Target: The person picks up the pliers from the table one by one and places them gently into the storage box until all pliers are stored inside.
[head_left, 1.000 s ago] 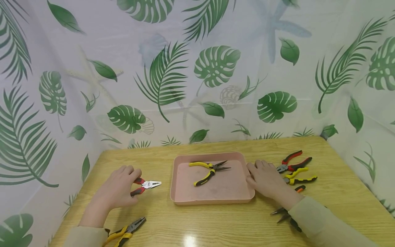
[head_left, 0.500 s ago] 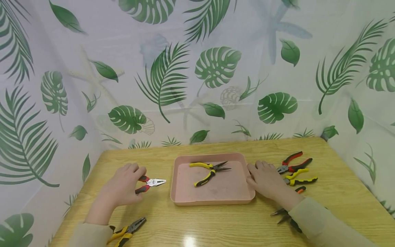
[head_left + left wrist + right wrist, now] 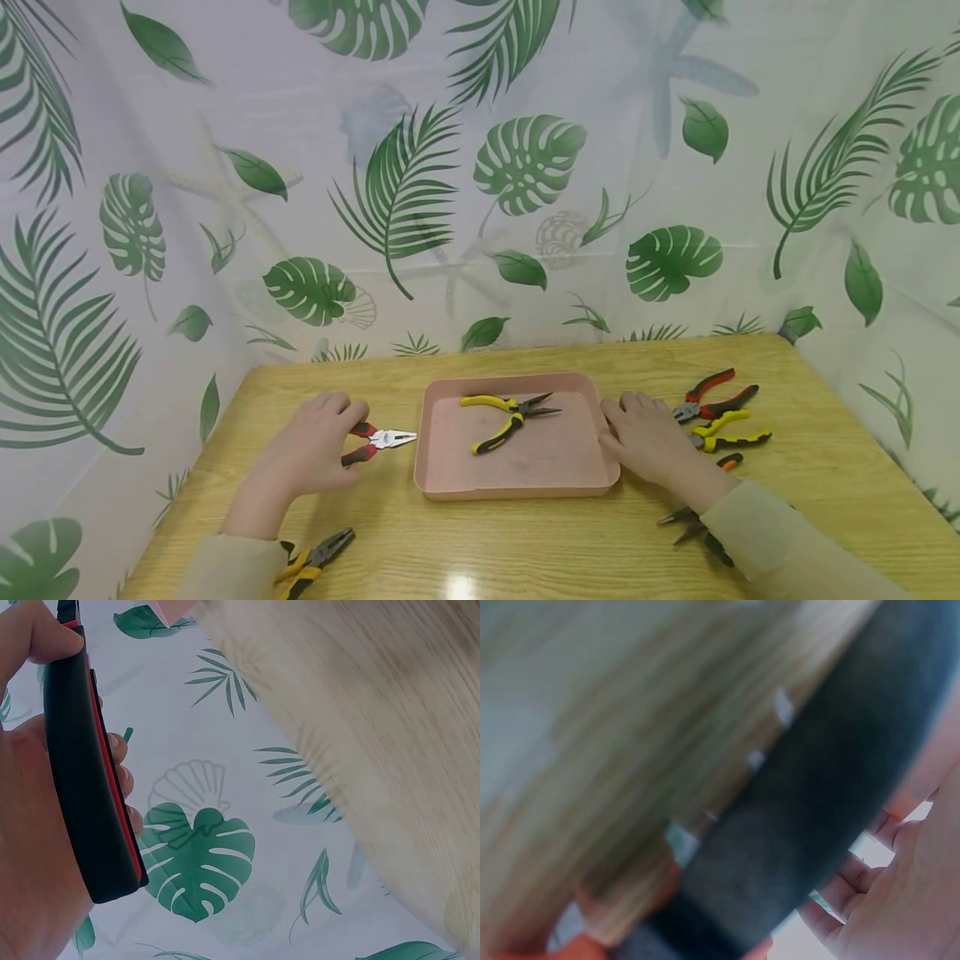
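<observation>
My left hand (image 3: 315, 442) grips combination pliers (image 3: 393, 438) with red and black handles and a silver head. Their nose points right, its tips at the left rim of the pink tray (image 3: 525, 492). In the left wrist view, the thumb lies against one black handle (image 3: 86, 772) and fingertips show behind it. At the tray's right rim rests my right hand (image 3: 648, 437), fingertips and thumb touching the edge. Inside the tray lie spread needle-nose pliers (image 3: 513, 421) with yellow and black handles.
Yellow-black pliers (image 3: 318, 558) lie by the left sleeve. Beyond the right hand are red-black pliers (image 3: 708, 400) and yellow pliers (image 3: 723, 435). Pliers with an orange-tipped handle (image 3: 729, 461) lie partly hidden under the right forearm. A leaf-patterned cloth (image 3: 480, 208) hangs behind the table.
My left hand has moved right with the combination pliers, bringing their tips to the tray's left rim. The right hand and the tray have stayed in place.
</observation>
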A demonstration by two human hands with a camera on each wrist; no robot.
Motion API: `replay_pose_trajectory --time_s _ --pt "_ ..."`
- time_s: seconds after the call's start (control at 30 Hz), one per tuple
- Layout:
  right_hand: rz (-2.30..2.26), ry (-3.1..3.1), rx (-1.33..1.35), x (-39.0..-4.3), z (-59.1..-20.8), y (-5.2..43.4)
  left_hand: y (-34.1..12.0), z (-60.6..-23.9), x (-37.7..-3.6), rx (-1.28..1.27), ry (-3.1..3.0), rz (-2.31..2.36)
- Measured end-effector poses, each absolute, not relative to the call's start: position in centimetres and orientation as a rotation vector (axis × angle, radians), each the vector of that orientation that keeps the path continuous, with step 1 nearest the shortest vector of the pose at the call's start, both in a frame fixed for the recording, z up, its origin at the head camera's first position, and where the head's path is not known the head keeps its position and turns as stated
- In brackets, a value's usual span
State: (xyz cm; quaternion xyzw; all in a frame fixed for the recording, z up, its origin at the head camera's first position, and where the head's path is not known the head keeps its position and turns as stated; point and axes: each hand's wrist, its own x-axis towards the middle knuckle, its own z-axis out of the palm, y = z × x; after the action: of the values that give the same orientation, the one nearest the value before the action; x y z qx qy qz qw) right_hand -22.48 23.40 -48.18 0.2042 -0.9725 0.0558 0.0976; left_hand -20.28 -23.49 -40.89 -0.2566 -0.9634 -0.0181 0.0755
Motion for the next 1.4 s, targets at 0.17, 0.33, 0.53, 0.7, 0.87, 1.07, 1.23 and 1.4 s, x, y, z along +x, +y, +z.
replay_pose_trajectory --time_s 0.17,0.33,0.53,0.7,0.87,1.07,1.23,1.4 --pt "0.154 -2.881 0.592 -22.6 -48.2 23.4 -22.9 -40.9 -20.6 -0.807 -2.856 -0.057" --pt "0.144 -2.879 0.597 -22.4 -48.2 23.3 -22.4 -41.0 -20.8 -0.833 -2.837 -0.05" --pt "0.162 -2.876 0.605 -22.3 -48.1 23.3 -21.7 -41.1 -20.9 -0.861 -2.817 -0.068" --pt "0.171 -2.873 0.606 -22.4 -48.2 23.4 -21.2 -41.1 -21.0 -0.86 -2.804 -0.078" --pt "0.162 -2.878 0.598 -22.4 -48.1 23.4 -20.5 -41.0 -21.3 -0.879 -2.799 -0.068" --pt "0.169 -2.874 0.609 -22.5 -48.4 23.3 -20.0 -41.1 -21.5 -0.884 -2.814 -0.078" --pt "0.178 -2.882 0.605 -22.6 -48.6 23.4 -19.4 -41.2 -21.7 -0.894 -2.818 -0.09" --pt "0.175 -2.88 0.602 -22.6 -48.4 23.5 -18.8 -41.3 -22.0 -0.917 -2.799 -0.078"
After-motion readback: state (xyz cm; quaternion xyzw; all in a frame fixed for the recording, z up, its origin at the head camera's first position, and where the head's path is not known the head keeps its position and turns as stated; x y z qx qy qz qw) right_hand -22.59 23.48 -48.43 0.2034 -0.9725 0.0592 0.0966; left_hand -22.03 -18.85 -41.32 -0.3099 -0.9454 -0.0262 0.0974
